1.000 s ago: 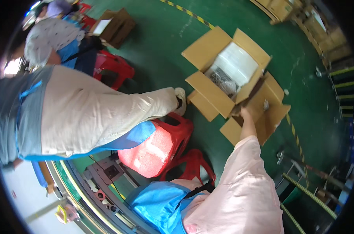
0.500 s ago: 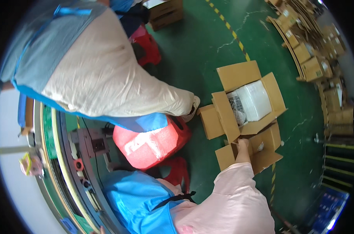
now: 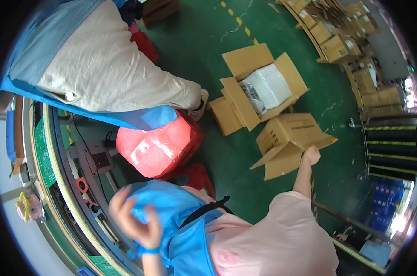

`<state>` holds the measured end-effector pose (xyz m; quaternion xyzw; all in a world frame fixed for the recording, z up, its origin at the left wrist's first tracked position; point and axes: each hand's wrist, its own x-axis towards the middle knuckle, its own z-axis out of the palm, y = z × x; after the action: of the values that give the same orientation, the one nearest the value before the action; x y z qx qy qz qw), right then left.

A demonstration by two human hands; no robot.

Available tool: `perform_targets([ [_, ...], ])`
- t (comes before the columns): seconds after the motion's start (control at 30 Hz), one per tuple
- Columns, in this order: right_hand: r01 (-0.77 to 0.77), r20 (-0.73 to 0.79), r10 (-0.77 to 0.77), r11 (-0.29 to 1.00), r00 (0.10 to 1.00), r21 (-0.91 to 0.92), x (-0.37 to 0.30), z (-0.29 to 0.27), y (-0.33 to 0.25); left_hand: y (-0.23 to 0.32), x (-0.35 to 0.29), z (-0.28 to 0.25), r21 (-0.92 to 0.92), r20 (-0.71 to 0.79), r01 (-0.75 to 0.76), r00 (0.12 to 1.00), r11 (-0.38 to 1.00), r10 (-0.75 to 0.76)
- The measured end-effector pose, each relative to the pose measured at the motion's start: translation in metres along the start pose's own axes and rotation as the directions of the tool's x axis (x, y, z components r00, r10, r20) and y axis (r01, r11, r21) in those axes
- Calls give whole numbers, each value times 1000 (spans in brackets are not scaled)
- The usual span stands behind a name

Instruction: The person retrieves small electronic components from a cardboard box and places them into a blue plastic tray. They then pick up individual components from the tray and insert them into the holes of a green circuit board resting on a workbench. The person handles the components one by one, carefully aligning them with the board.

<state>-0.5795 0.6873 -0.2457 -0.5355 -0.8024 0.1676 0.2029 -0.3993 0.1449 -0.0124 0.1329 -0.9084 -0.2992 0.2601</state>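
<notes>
in the head view your right hand is clamped round a flap edge of the tilted carton, whose body sits just past your fist and off to the left. it's matte brown cardboard, boxy, flaps splayed. your left hand is kinda blurry, fingers loosely spread, holding nothing, near your smooth blue apron.

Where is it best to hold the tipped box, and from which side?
Probably by its flaps, from the person's near right side, where the right hand holds on. The tipped box seems to have its opening toward the person, so the thin flaps stick out; its far side is close to the other box.
</notes>
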Motion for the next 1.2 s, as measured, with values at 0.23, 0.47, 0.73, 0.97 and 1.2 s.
perform_targets([
  [0.23,490,-349,-352,716,868,497,-115,-201,-58,120,-2,84,-367,582,-348,637,862,505],
  [0.47,696,-512,-540,209,668,687,-215,-324,-64,183,-60,68,-216,700,-282,623,935,350],
  [0.73,179,-252,-889,-196,382,964,-249,-326,-76,85,-46,47,-484,363,-158,859,861,361],
  [0.97,774,530,-735,597,423,211,-91,-196,-145,64,-50,43,-566,250,-254,854,784,457],
  [1.2,688,344,-793,608,503,395,-89,-1,-106,95,-36,51,-647,336,-285,726,707,600],
])
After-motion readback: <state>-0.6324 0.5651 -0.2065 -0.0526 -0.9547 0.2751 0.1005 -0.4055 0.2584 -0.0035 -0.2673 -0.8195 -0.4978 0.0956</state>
